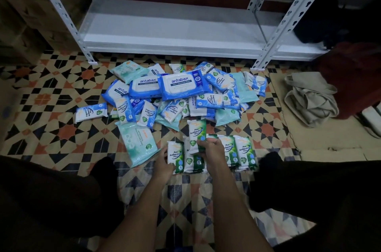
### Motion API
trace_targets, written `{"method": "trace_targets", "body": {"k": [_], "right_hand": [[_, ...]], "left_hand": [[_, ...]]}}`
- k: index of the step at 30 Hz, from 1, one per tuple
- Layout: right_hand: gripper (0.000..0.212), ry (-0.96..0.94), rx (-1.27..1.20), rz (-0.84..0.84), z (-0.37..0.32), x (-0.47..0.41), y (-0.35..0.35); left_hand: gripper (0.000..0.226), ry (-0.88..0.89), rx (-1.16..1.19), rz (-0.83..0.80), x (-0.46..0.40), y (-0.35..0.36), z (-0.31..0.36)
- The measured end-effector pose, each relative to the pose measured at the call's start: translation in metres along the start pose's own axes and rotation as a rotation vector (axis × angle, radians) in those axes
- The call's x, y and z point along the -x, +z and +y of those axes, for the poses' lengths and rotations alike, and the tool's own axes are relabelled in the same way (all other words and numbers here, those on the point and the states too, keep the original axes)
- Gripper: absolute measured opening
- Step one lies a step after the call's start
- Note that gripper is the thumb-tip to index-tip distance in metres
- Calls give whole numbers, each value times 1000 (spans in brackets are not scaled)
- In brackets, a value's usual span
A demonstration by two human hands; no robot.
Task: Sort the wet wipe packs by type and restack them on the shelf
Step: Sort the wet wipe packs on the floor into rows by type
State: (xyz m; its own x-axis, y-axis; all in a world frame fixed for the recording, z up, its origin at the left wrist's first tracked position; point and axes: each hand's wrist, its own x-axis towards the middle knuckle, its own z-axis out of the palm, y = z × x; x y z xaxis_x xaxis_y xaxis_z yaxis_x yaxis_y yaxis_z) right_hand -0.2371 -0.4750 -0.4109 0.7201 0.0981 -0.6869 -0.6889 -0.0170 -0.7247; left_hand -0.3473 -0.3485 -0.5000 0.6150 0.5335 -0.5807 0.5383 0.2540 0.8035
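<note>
A mixed pile of wet wipe packs [181, 93] lies on the patterned floor in front of the white shelf [175, 31]: big blue antabax packs [182, 84], small blue fragrance-free packs [91, 112] and pale teal packs [139, 142]. Close to me a row of green pine packs [244, 151] lies side by side. My right hand [213, 151] holds one green pine pack [197, 131] upright above the row. My left hand [164, 164] grips the leftmost pine pack [175, 156] of that row.
The shelf's bottom board is bare, with perforated white uprights [61, 10] at both sides. A beige cloth bag [311, 99] lies on the floor at the right, beside a dark red object. My dark-clothed legs flank the row.
</note>
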Motion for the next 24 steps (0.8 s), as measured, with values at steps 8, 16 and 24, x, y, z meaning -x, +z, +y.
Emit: {"method": "trace_targets", "body": {"k": [8,16,24], "right_hand": [[39,37,78,-33,4,0,2],[39,20,249,-37,-1,8,7],[34,-17,518,-83,-4,13,13]], "left_hand": [[79,130,-339,32,-7,-3,-6],[87,206,-723,-34,-3,-7,-11],[85,196,-836,-1,-2,-18,-3]]}}
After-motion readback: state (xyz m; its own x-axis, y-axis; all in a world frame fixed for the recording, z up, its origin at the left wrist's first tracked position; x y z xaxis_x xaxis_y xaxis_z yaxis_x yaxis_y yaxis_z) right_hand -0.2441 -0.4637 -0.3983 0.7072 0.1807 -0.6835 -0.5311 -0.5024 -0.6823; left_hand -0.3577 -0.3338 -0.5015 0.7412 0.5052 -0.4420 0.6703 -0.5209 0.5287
